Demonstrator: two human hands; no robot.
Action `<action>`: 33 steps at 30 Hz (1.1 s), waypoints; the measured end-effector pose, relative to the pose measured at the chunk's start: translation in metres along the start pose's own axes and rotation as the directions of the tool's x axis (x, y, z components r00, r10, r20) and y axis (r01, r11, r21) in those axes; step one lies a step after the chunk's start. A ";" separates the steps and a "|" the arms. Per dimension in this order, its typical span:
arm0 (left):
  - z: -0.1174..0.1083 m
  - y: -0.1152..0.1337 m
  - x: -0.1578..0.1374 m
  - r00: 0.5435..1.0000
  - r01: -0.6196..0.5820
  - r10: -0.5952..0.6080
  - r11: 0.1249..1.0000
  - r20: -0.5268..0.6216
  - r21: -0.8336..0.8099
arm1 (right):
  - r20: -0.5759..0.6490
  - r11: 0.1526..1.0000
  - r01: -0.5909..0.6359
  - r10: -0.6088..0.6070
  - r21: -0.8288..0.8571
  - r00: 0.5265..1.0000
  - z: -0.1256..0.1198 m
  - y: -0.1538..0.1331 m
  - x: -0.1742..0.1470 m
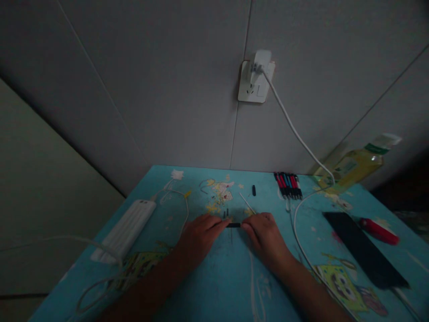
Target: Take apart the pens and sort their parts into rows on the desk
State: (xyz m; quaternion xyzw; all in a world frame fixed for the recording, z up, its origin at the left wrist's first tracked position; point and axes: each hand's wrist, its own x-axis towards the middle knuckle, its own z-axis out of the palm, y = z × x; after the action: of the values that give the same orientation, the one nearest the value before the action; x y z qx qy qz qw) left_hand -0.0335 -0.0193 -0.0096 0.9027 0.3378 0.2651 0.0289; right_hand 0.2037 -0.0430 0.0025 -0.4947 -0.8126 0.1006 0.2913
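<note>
The slim black cylindrical barrel (234, 225) is located between the two hands, over the middle of the light-blue cartoon-printed table (208, 293). Left hand (200, 230): grip closed on the barrel's left end. Right hand (266, 235): grip closed on its right end. A thin white rod (246, 202) lies just beside the right hand; a short black cylinder (254, 190) lies beyond.

I register a grey panelled wall (167, 89), far side, bearing a white socket plate (244, 95). A turquoise-covered table (214, 286) stands against it, near side. Lighting is dim.
</note>
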 end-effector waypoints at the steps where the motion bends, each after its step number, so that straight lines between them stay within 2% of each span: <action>1: 0.000 0.001 0.000 1.000 0.002 -0.002 1.000 -0.010 0.005 | 0.009 1.000 -0.013 0.013 0.009 1.000 0.001 0.000 0.000; 5: -0.001 0.003 0.000 1.000 0.022 -0.022 1.000 -0.003 0.006 | 0.018 0.996 -0.014 0.013 0.084 1.000 0.002 0.000 0.000; 15: -0.004 0.011 -0.002 0.987 0.114 -0.114 0.993 0.115 0.004 | -0.063 0.975 0.120 -0.110 0.187 0.992 -0.002 -0.001 -0.002; 20: -0.005 0.011 -0.003 0.978 0.135 -0.130 0.991 0.162 -0.016 | -0.028 0.952 0.201 -0.200 0.232 0.979 -0.006 0.001 -0.001; 23: -0.006 0.012 -0.001 0.967 0.186 -0.178 0.982 0.183 -0.031 | -0.007 0.941 0.166 -0.172 0.296 0.985 -0.006 0.002 -0.001; 28: -0.007 0.014 0.000 0.959 0.234 -0.217 0.969 0.183 -0.080 | 0.010 0.900 0.023 -0.030 0.436 1.000 -0.004 -0.004 -0.001; 33: -0.004 0.015 -0.001 0.955 0.276 -0.231 0.920 0.185 -0.278 | -0.007 0.906 0.057 -0.060 0.420 0.998 -0.007 -0.006 -0.001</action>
State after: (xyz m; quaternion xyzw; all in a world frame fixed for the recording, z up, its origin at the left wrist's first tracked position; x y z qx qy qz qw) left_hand -0.0276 -0.0316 -0.0029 0.8533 0.4047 0.2395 0.2253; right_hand 0.2030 -0.0476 0.0104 -0.3956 -0.7873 0.2656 0.3913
